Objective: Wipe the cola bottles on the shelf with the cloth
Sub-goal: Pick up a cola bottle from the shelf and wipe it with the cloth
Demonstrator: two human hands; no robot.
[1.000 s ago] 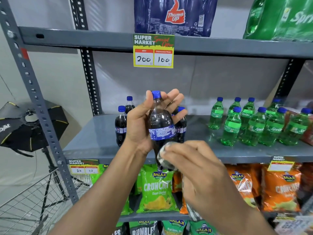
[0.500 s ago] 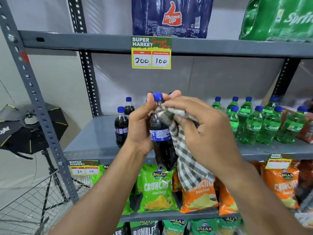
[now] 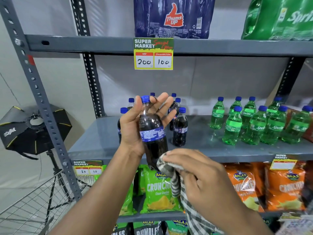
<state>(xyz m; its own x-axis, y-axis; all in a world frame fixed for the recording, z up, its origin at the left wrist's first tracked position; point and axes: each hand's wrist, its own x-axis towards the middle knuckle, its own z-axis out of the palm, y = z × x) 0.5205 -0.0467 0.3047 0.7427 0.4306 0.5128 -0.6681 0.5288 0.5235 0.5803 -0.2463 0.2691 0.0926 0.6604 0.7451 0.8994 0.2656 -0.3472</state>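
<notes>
My left hand [image 3: 133, 128] holds a dark cola bottle [image 3: 151, 131] with a blue cap and blue label upright in front of the grey shelf [image 3: 101, 143]. My right hand [image 3: 201, 180] grips a grey-and-white checked cloth [image 3: 171, 175] and presses it against the bottle's lower end. The cloth's tail hangs down below my wrist. Several more cola bottles [image 3: 180, 128] stand on the shelf behind my left hand, partly hidden by it.
Green Sprite bottles [image 3: 254, 122] stand on the right of the same shelf. Snack bags [image 3: 159, 189] fill the shelf below. Wrapped drink packs sit on the upper shelf above a price tag [image 3: 153, 54]. A wire cart [image 3: 33, 209] and a studio softbox [image 3: 32, 128] are at left.
My right hand with the cloth slid from the bottle's neck down to its bottom end. The left hand kept its hold on the bottle.
</notes>
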